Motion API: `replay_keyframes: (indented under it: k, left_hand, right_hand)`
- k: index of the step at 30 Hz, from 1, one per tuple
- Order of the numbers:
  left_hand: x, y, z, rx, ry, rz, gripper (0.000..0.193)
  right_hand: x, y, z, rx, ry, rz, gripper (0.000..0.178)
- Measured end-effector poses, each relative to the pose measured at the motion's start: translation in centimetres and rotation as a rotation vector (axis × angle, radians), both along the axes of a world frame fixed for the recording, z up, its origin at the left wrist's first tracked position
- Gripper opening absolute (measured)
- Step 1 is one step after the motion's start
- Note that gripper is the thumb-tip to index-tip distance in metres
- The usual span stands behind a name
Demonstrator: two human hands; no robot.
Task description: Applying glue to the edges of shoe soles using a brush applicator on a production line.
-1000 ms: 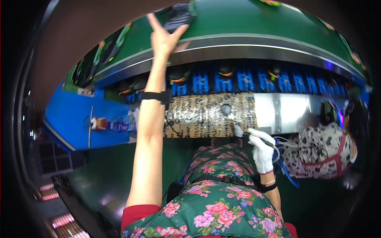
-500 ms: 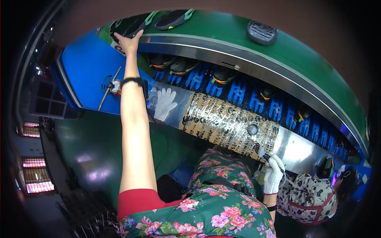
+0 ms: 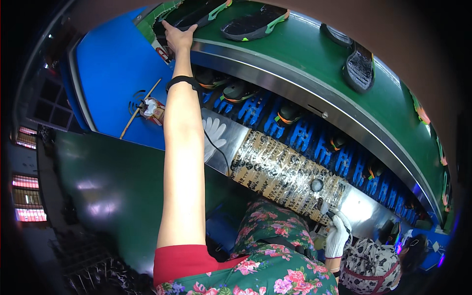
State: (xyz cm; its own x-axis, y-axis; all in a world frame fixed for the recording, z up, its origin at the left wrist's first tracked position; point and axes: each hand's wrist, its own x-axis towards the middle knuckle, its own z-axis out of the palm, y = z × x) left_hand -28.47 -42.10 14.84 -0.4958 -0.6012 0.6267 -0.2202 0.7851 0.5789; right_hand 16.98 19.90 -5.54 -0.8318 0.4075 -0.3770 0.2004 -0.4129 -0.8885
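Note:
At the far left end of the green conveyor belt, my bare left hand [image 3: 178, 37] reaches to the near edge of a dark shoe sole [image 3: 204, 15], touching it with thumb and fingers spread. A second black sole [image 3: 253, 23] with green and orange edging lies just to its right. My right hand [image 3: 338, 237], in a white knit glove, is closed around a small brush [image 3: 325, 209] with a dark handle and pale tip. That brush is over the near edge of the film-covered cardboard [image 3: 275, 169] on the bench. A small round dark pot [image 3: 317, 185] stands close by.
Below the belt, a row of blue holders [image 3: 301, 135] carries several dark shoes. A white glove [image 3: 214, 132] lies on the metal bench. On the blue tabletop [image 3: 115, 59] are a thin stick [image 3: 142, 105] and a tissue-filled container [image 3: 153, 109]. A person in patterned clothing [image 3: 371, 265] is at right.
More soles have come into view on the belt at right. The view has shifted, and my left hand stays at the sole at the belt's left end. My right hand keeps the brush.

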Motion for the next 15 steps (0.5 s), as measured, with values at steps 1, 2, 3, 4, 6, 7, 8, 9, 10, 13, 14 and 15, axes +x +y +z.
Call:
replay_keyframes:
  k: [1, 2, 3, 4, 6, 7, 8, 9, 10, 13, 14, 15]
  left_hand:
    - [0.1, 0.9, 0.2, 0.041, -0.053, 0.024, 0.126]
    - [0.0, 1.6, -0.2, 0.053, -0.047, 0.022, 0.126]
    - [0.2, 1.7, -0.2, 0.048, -0.044, 0.019, 0.126]
    - [0.4, 1.9, -0.2, 0.044, -0.041, 0.014, 0.126]
    - [0.6, 1.7, -0.2, 0.084, -0.046, 0.002, 0.129]
    - [0.4, 1.5, -0.3, 0.009, -0.047, 0.008, 0.131]
    - [0.3, 1.4, -0.4, -0.067, -0.049, 0.015, 0.133]
    - [0.7, 2.1, 0.1, -0.029, -0.097, 0.01, 0.136]
    - [0.4, 1.5, 0.0, -0.024, -0.093, 0.01, 0.136]
    - [0.0, 0.3, 0.2, 0.048, -0.079, -0.051, 0.134]
    - [-0.1, 0.3, 0.1, 0.053, -0.077, -0.053, 0.134]
    - [-0.1, 0.2, 0.0, 0.061, -0.079, -0.055, 0.133]
  right_hand:
    - [0.0, -0.1, 0.3, 0.01, -0.015, -0.016, 0.027]
    - [0.1, -0.2, 0.6, 0.02, -0.03, -0.032, 0.027]
    - [0.1, -0.4, 0.8, 0.034, -0.04, -0.039, 0.027]
    - [0.1, -0.6, 1.3, 0.041, -0.032, -0.035, 0.027]
    - [0.1, -0.8, 2.2, 0.041, -0.071, -0.019, 0.028]
    - [0.3, -0.5, 1.5, 0.077, -0.053, -0.026, 0.028]
    - [0.4, -0.4, 1.4, 0.081, -0.044, -0.022, 0.028]
    - [0.6, -0.4, 1.5, 0.094, -0.054, 0.008, 0.027]
    - [0.7, -0.4, 1.6, 0.106, -0.064, 0.037, 0.027]
    - [0.7, -0.4, 1.5, 0.104, -0.064, 0.029, 0.027]
    - [0.8, -0.5, 1.6, 0.104, -0.071, 0.032, 0.026]
    - [0.7, -0.8, 2.1, 0.101, -0.069, 0.026, 0.026]
